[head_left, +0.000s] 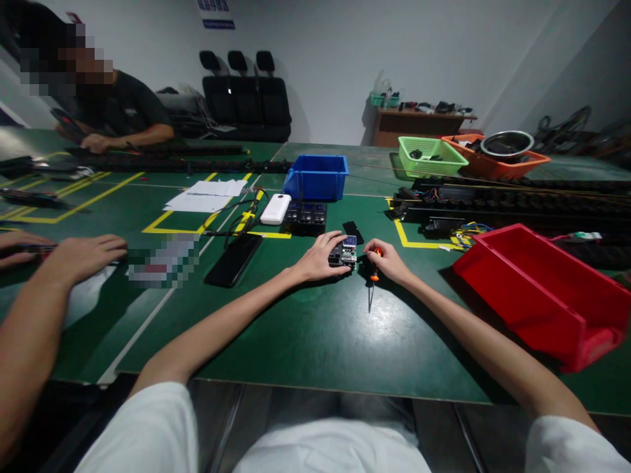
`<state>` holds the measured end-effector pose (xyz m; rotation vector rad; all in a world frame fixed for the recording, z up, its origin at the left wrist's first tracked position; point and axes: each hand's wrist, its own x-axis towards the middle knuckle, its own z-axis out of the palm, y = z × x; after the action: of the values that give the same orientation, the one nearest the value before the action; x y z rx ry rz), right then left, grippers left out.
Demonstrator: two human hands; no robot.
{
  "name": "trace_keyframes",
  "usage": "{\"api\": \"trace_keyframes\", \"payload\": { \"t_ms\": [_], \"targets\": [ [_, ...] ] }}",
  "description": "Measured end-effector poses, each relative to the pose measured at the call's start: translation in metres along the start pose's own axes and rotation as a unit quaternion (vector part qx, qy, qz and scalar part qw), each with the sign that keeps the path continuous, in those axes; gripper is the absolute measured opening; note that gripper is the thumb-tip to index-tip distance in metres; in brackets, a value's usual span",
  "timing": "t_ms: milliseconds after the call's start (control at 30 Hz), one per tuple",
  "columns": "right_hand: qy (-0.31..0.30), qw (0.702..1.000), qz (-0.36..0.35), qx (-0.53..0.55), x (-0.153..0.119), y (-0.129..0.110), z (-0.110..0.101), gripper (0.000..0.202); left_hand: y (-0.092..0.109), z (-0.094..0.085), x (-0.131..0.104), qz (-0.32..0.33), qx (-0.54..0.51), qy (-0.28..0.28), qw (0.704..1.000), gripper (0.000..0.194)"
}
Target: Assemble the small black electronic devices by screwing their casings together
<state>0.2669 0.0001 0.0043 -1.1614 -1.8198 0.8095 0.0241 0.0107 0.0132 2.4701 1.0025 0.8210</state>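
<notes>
My left hand [321, 257] is closed around a small black electronic module with an exposed circuit board [350, 248], keeping it on the green table. Its fingers cover much of the black casing. Just to the right, my right hand [387, 261] grips a screwdriver with an orange and black handle [375, 268]. The thin shaft points down toward me, away from the module. Behind the module lies a small flat black piece [353, 232], partly hidden by it.
A black phone [234, 260], white power bank [275, 209], black device [305, 217] and blue bin [319, 177] stand left and behind. A red bin [537, 295] is at right, near black rails [473, 203]. Another person's hand [86, 259] rests at left; someone sits across the table.
</notes>
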Motion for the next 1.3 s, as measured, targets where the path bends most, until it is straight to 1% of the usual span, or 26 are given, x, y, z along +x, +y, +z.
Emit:
{"api": "trace_keyframes", "payload": {
  "t_ms": [133, 267, 467, 733, 967, 1167, 1300],
  "targets": [
    [0.000, 0.997, -0.026, -0.072, -0.0026, -0.0035, 0.0029, 0.013, 0.0017, 0.0041, -0.0033, -0.004, 0.007, 0.017, 1.000, 0.079],
    [-0.013, 0.987, -0.058, -0.150, -0.0057, -0.0064, 0.0060, 0.013, 0.0023, 0.0058, -0.0045, 0.000, 0.008, 0.026, 1.000, 0.078],
    [-0.022, 0.974, -0.090, -0.209, -0.0053, -0.0037, 0.0067, 0.011, 0.0038, 0.0050, -0.0041, -0.007, 0.007, 0.027, 1.000, 0.078],
    [-0.037, 0.965, -0.111, -0.234, -0.0040, 0.0015, 0.0068, 0.011, 0.0030, 0.0048, -0.0045, 0.007, 0.007, 0.034, 0.999, 0.065],
    [-0.057, 0.951, -0.141, -0.269, -0.0050, -0.0027, 0.0069, 0.011, 0.0019, 0.0053, -0.0044, 0.017, 0.011, 0.039, 0.999, 0.060],
    [-0.051, 0.953, -0.140, -0.263, -0.0053, -0.0010, 0.0076, 0.011, 0.0031, 0.0047, -0.0047, 0.015, 0.008, 0.038, 0.999, 0.060],
    [-0.030, 0.961, -0.135, -0.240, -0.0054, 0.0003, 0.0073, 0.009, 0.0029, 0.0045, -0.0046, 0.015, 0.008, 0.037, 0.999, 0.061]
  ]
}}
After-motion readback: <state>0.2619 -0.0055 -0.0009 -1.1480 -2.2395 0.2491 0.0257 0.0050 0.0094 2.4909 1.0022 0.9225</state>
